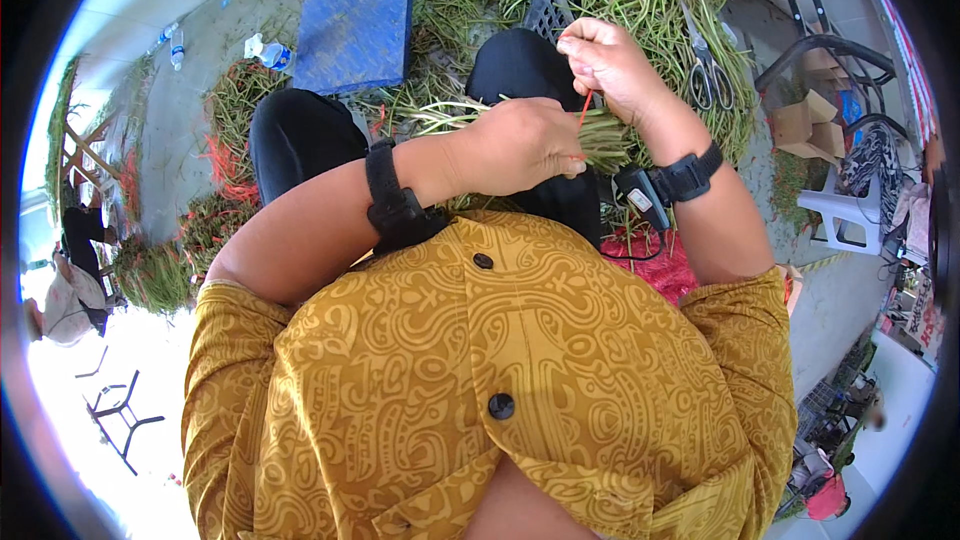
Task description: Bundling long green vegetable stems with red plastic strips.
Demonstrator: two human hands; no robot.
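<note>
Left hand (515, 143) grips a bundle of slender green stems (604, 140), long axis left-to-right beneath it; right hand (612, 68) pinches thin red string (586, 108).

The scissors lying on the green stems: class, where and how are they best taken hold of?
Probably by the dark looped handles, from above and the near side, with the right hand, if freed of the red tie: the loops lie toward the person, while the blades point away.
</note>
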